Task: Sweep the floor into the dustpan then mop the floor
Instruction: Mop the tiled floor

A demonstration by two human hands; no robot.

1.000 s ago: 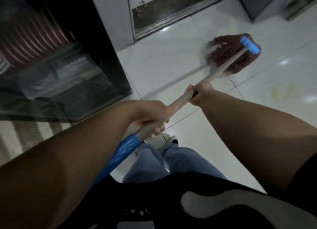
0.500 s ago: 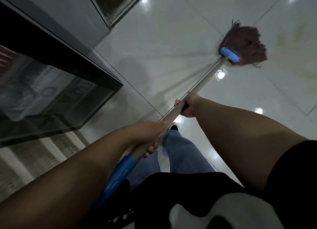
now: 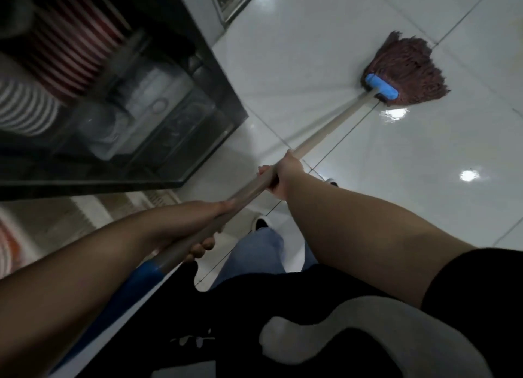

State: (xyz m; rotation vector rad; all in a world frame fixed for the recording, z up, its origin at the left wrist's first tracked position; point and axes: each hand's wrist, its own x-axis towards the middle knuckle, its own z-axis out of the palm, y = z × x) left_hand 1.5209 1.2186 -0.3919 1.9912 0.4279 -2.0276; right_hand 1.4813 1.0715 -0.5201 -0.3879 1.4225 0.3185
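A mop with a dark red string head (image 3: 409, 69) and a blue clamp (image 3: 381, 86) rests on the glossy white tiled floor (image 3: 311, 52) at the upper right. Its pale handle (image 3: 325, 131) slants down to the lower left and ends in a blue grip (image 3: 141, 275). My right hand (image 3: 278, 173) is closed around the handle near its middle. My left hand (image 3: 203, 227) is closed around it lower down, just above the blue grip. No dustpan is in view.
A dark glass-fronted cabinet (image 3: 158, 139) with stacked striped dishes stands at the left, its corner close to the mop handle. A striped mat (image 3: 56, 224) lies below it. A metal door frame (image 3: 237, 1) is at the top. My jeans and shoe (image 3: 261, 224) are under the handle.
The mop head has slid across the tiles and turned, with its strings now fanned up and right. The view swung so the cabinet fills more of the left. Both hands kept their grip.
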